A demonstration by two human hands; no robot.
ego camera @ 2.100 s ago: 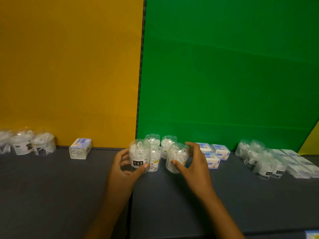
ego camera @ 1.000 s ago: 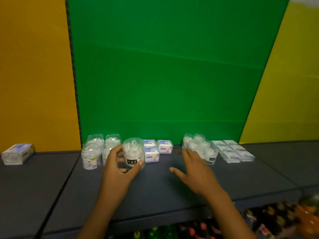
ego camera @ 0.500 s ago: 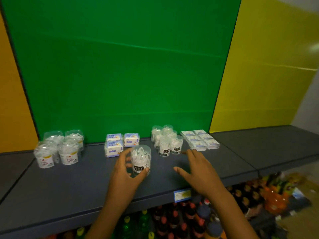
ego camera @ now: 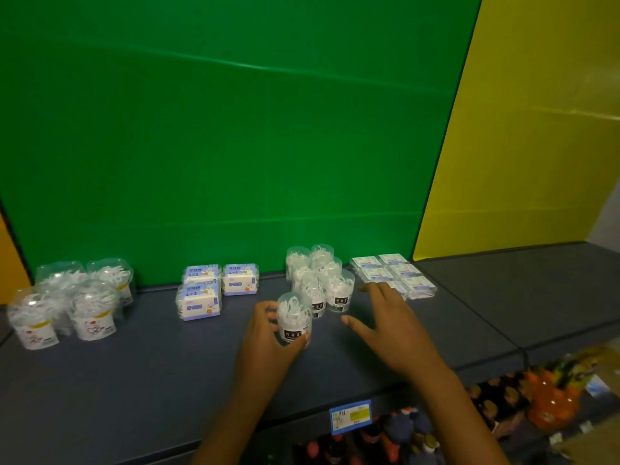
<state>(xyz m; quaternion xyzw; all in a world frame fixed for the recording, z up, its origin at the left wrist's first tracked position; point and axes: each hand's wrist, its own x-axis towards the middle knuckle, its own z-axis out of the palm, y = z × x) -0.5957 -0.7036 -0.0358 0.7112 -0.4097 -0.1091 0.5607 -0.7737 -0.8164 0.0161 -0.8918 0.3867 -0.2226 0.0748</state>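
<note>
Blue boxes [ego camera: 200, 298], flat packets [ego camera: 391, 272], price tag [ego camera: 350, 416]

Bare left hand [ego camera: 265, 344], bare right hand [ego camera: 389, 330], unsleeved forearms [ego camera: 459, 414]

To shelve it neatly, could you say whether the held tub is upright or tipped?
Upright: the tub sits dome up, label level, in the left hand.

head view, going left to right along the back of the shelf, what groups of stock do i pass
clear tubs with red-printed labels -> blue-and-white boxes -> clear tubs with black labels -> flat white packets
</note>
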